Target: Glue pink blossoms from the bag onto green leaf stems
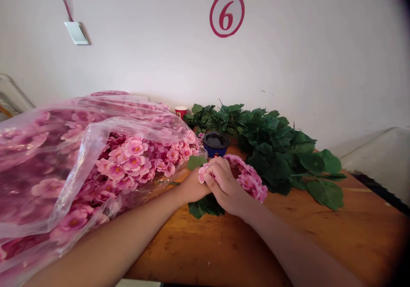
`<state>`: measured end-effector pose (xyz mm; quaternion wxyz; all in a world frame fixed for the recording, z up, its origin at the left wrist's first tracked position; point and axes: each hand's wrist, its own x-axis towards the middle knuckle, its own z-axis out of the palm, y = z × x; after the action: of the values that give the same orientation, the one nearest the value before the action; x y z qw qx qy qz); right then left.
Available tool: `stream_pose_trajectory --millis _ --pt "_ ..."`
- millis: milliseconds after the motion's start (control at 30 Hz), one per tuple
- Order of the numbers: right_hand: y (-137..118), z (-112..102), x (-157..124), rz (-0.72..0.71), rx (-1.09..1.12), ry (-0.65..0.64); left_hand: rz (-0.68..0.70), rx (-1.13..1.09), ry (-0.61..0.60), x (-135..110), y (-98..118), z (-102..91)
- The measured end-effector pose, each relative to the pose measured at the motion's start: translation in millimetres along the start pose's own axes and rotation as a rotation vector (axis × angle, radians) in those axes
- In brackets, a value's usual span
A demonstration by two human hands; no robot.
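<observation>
Both of my hands meet over the middle of a wooden table (320, 235). My right hand (226, 184) is curled, its fingers pinching a pink artificial flower (203, 172) with a green leaf (196, 162) beside it. My left hand (191, 187) sits just behind it, mostly hidden by the right hand, closed on the same flower piece with green leaves (205, 206) under it. A small heap of pink blossoms (251, 179) lies right behind my right hand.
A large clear plastic bag (64, 159) full of pink artificial flowers fills the left side. A pile of green artificial leaves (275, 150) lies at the back right. A dark blue cup (216, 144) and a red cup (181, 111) stand near the white wall.
</observation>
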<state>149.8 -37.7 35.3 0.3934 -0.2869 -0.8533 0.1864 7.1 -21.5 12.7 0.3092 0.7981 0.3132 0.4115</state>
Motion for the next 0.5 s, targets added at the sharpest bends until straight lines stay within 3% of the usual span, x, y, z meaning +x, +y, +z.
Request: stream_pose_trajectory --millis 167,267,500 --pt "-0.8 -1.0 -0.7 0.031 -0.064 -0.015 0.068 0.179 -0.007 -1.3 -10.2 0.3" --pt "1.6 -2.0 -1.5 0.065 -0.09 0.015 0.098 0.175 -0.027 -2.0 -9.2 -0.4" --pt "10.1 -0.2 0.5 0.348 0.034 0.242 -0.146 -0.047 0.013 -0.6 1.6 -0.4"
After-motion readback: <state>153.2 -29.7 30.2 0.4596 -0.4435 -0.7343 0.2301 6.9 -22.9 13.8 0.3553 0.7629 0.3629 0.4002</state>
